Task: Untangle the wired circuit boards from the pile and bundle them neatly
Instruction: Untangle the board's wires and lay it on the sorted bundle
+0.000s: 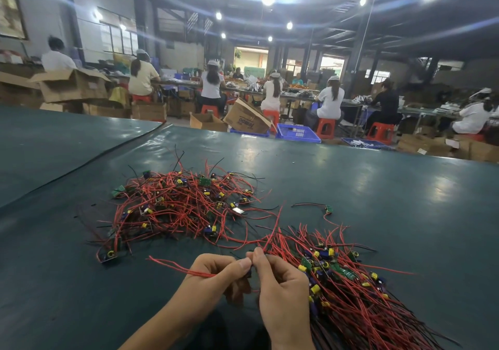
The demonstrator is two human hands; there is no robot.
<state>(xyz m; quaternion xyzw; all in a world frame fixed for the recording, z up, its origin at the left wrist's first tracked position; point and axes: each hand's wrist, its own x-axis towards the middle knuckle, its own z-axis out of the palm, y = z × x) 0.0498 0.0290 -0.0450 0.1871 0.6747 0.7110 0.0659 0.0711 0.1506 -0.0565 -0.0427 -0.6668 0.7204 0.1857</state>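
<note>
A tangled pile (178, 209) of red and black wires with small green circuit boards lies on the dark green table (378, 187) ahead of me. To the right, a sorted bundle (348, 290) lies with its wires roughly parallel. My left hand (216, 274) pinches a wired board whose red wires (172, 264) trail out to the left. Right beside it, my right hand (280, 290) pinches the same piece at the top, and a red wire rises from its fingertips. The board between the fingers is mostly hidden.
One loose wired board (328, 209) lies alone right of the pile. Another single board (109, 256) sits at the pile's near left. Beyond the table's far edge stand cardboard boxes (247, 120), blue crates (298, 133), red stools and several seated workers.
</note>
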